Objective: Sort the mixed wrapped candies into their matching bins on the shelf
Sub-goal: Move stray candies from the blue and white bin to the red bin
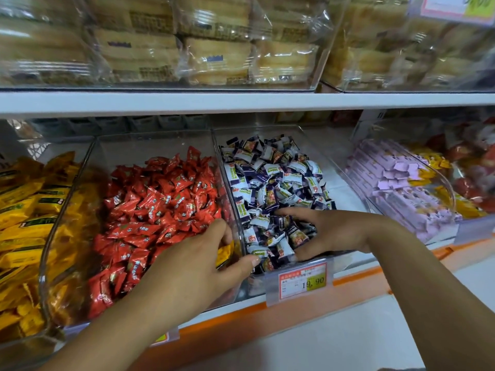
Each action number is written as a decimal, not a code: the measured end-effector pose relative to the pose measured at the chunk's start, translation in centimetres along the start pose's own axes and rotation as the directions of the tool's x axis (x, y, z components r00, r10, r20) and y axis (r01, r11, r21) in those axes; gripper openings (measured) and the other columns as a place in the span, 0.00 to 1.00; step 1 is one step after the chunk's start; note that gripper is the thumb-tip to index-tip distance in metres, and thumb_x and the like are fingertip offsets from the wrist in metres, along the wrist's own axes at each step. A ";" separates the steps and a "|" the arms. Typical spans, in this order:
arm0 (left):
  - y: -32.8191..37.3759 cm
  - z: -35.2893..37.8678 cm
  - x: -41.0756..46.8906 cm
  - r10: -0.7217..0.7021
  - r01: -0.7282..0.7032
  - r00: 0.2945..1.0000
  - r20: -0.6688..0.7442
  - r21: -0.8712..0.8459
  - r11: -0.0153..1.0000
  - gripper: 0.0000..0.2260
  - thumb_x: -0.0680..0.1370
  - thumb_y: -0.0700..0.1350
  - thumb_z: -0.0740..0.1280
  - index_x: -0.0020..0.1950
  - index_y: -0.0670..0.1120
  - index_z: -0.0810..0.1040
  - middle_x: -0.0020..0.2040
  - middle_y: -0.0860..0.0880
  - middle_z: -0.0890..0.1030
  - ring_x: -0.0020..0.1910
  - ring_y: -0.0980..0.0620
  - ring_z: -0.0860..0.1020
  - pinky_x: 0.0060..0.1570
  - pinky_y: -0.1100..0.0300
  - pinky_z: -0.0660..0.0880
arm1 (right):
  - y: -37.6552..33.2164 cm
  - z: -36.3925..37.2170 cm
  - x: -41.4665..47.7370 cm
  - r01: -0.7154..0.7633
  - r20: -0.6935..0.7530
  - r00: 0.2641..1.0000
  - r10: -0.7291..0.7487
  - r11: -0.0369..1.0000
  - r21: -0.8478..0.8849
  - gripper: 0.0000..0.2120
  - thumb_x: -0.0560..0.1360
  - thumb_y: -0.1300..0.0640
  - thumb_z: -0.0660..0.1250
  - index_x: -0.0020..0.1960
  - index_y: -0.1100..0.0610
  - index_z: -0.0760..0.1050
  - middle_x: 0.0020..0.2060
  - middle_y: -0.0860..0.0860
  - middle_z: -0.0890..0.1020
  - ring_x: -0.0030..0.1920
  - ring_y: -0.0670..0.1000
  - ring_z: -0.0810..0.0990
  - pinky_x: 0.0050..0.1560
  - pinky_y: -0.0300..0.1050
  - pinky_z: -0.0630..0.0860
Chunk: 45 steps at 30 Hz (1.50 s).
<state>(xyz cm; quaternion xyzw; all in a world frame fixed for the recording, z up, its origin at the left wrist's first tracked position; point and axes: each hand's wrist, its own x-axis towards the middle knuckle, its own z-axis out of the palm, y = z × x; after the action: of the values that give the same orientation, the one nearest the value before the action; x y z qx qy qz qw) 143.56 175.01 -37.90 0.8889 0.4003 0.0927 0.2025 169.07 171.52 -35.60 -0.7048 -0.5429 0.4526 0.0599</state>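
Lower centre: left hand (193, 266) pinches a yellow wrapped candy (224, 253), probably light, slippery, best gripped mid-body; right hand (334, 231) has fingers (292, 211) spread open.

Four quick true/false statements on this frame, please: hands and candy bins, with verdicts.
1. The left hand holds a yellow-wrapped candy over the red candies. True.
2. The right hand reaches into the red candies. False: it rests on the purple-and-white candies in the next bin.
3. The red candies lie between the yellow bars and the purple-and-white candies. True.
4. The price tag hangs in front of the yellow bars. False: it hangs in front of the bin of purple-and-white candies.
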 end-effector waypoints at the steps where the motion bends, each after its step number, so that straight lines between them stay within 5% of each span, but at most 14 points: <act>1: 0.0 -0.1 0.0 -0.001 0.001 1.000 0.006 0.002 1.000 0.26 0.64 0.75 0.48 0.48 0.57 0.61 0.31 0.50 0.68 0.28 0.53 0.66 0.29 0.60 0.61 | 0.0 0.0 0.1 -0.003 -0.008 1.000 0.003 1.000 -0.007 0.41 0.68 0.50 0.77 0.72 0.31 0.57 0.75 0.44 0.60 0.73 0.50 0.61 0.66 0.44 0.65; 5: 0.0 0.0 -0.1 -0.002 0.002 1.000 0.006 0.004 1.000 0.26 0.63 0.76 0.48 0.48 0.57 0.61 0.31 0.50 0.68 0.28 0.53 0.66 0.30 0.60 0.62 | 0.0 0.2 0.7 -0.011 -0.039 0.999 0.010 0.999 -0.036 0.39 0.69 0.53 0.75 0.71 0.33 0.58 0.73 0.48 0.63 0.65 0.51 0.68 0.61 0.44 0.69; 12: -0.2 0.1 0.0 0.008 -0.008 1.000 -0.008 -0.008 1.000 0.25 0.64 0.76 0.48 0.47 0.57 0.61 0.33 0.49 0.69 0.30 0.52 0.67 0.32 0.57 0.64 | -0.5 0.4 0.5 0.001 -0.037 0.999 -0.006 0.991 -0.131 0.41 0.70 0.52 0.75 0.72 0.31 0.55 0.73 0.45 0.64 0.66 0.49 0.69 0.58 0.40 0.68; 14: -0.1 0.1 0.0 0.009 -0.010 1.000 -0.011 -0.003 1.000 0.26 0.64 0.76 0.48 0.47 0.57 0.61 0.32 0.49 0.68 0.30 0.52 0.67 0.32 0.57 0.63 | -0.6 0.5 0.5 0.006 -0.059 0.998 -0.012 0.995 -0.101 0.38 0.71 0.56 0.73 0.71 0.33 0.58 0.63 0.49 0.75 0.48 0.45 0.77 0.44 0.36 0.70; 16: -0.2 0.1 -0.1 0.014 -0.014 1.000 -0.015 -0.009 1.000 0.26 0.64 0.76 0.48 0.47 0.57 0.61 0.32 0.48 0.68 0.30 0.52 0.67 0.32 0.57 0.64 | -0.4 0.6 0.6 0.022 -0.080 0.996 -0.025 0.999 -0.047 0.35 0.71 0.60 0.71 0.69 0.34 0.61 0.46 0.50 0.82 0.29 0.46 0.71 0.32 0.36 0.68; 18: -0.3 0.2 -0.1 0.020 -0.020 1.000 -0.017 -0.009 1.000 0.25 0.65 0.76 0.48 0.47 0.57 0.61 0.33 0.48 0.68 0.30 0.51 0.68 0.31 0.57 0.64 | -0.1 0.6 0.6 0.038 -0.109 0.993 -0.036 0.999 0.010 0.33 0.72 0.62 0.70 0.67 0.36 0.64 0.28 0.42 0.78 0.23 0.47 0.64 0.26 0.36 0.65; 20: -0.4 0.2 -0.1 0.026 -0.026 0.999 -0.020 -0.001 1.000 0.25 0.65 0.76 0.48 0.47 0.57 0.61 0.33 0.48 0.68 0.31 0.52 0.67 0.31 0.59 0.63 | 0.0 0.6 0.6 0.050 -0.142 0.989 -0.042 0.997 0.059 0.31 0.72 0.64 0.70 0.66 0.38 0.66 0.22 0.41 0.72 0.21 0.46 0.62 0.23 0.35 0.63; 25: -0.2 0.1 0.0 0.024 -0.023 0.999 -0.027 0.011 1.000 0.25 0.65 0.75 0.48 0.48 0.57 0.61 0.32 0.48 0.68 0.30 0.52 0.68 0.30 0.60 0.62 | -0.2 0.7 0.5 0.079 -0.238 0.970 -0.047 0.989 0.127 0.30 0.71 0.65 0.71 0.64 0.38 0.69 0.51 0.49 0.72 0.22 0.42 0.67 0.25 0.34 0.67; 28: -0.4 0.2 0.0 0.033 -0.033 0.999 -0.028 0.004 0.999 0.24 0.65 0.75 0.49 0.48 0.58 0.61 0.32 0.49 0.67 0.30 0.54 0.67 0.30 0.60 0.62 | -0.3 0.8 0.6 0.113 -0.296 0.954 -0.045 0.969 0.218 0.28 0.72 0.67 0.68 0.61 0.37 0.71 0.47 0.55 0.77 0.22 0.46 0.63 0.25 0.38 0.64; 30: -0.4 0.2 0.0 0.034 -0.035 0.999 -0.028 -0.015 0.999 0.24 0.65 0.76 0.49 0.48 0.58 0.61 0.32 0.49 0.67 0.30 0.54 0.67 0.30 0.60 0.62 | -0.7 0.8 0.5 0.148 -0.341 0.938 -0.054 0.956 0.254 0.27 0.71 0.66 0.69 0.60 0.38 0.72 0.56 0.61 0.77 0.24 0.47 0.66 0.27 0.39 0.67; 32: -0.5 0.2 0.0 0.031 -0.031 0.999 -0.024 -0.020 0.999 0.25 0.65 0.76 0.49 0.48 0.58 0.61 0.32 0.49 0.67 0.30 0.53 0.67 0.30 0.60 0.62 | -1.5 0.8 0.3 0.194 -0.391 0.917 -0.077 0.943 0.270 0.25 0.71 0.64 0.71 0.58 0.37 0.72 0.64 0.57 0.74 0.29 0.47 0.73 0.36 0.40 0.73; 37: -0.4 0.1 0.0 0.027 -0.027 1.000 -0.004 -0.008 1.000 0.24 0.66 0.75 0.49 0.49 0.58 0.61 0.33 0.48 0.68 0.30 0.53 0.67 0.30 0.60 0.62 | -3.4 -0.5 0.9 0.334 -0.525 0.846 -0.095 0.862 0.382 0.27 0.69 0.60 0.77 0.62 0.42 0.72 0.62 0.43 0.67 0.42 0.45 0.80 0.43 0.43 0.79; 40: -0.3 0.0 0.0 0.019 -0.019 1.000 -0.003 -0.013 1.000 0.25 0.65 0.76 0.49 0.49 0.58 0.61 0.32 0.49 0.68 0.29 0.54 0.67 0.30 0.59 0.63 | -4.2 -0.7 2.2 0.405 -0.576 0.817 -0.038 0.748 0.525 0.30 0.68 0.59 0.78 0.66 0.45 0.70 0.63 0.46 0.72 0.47 0.56 0.84 0.46 0.56 0.82; 45: -0.3 0.0 -0.1 0.017 -0.017 1.000 -0.006 -0.012 1.000 0.25 0.65 0.76 0.49 0.48 0.58 0.61 0.31 0.49 0.68 0.29 0.53 0.67 0.30 0.59 0.63 | -4.8 -0.9 3.5 0.453 -0.583 0.812 -0.020 0.651 0.610 0.29 0.67 0.48 0.77 0.65 0.44 0.72 0.67 0.50 0.72 0.59 0.56 0.79 0.56 0.60 0.79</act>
<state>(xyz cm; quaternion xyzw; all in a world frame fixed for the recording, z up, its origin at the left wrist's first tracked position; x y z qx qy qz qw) 143.30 175.16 -38.03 0.8907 0.3928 0.0996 0.2059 166.29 176.66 -34.34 -0.6369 -0.3711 0.4050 0.5410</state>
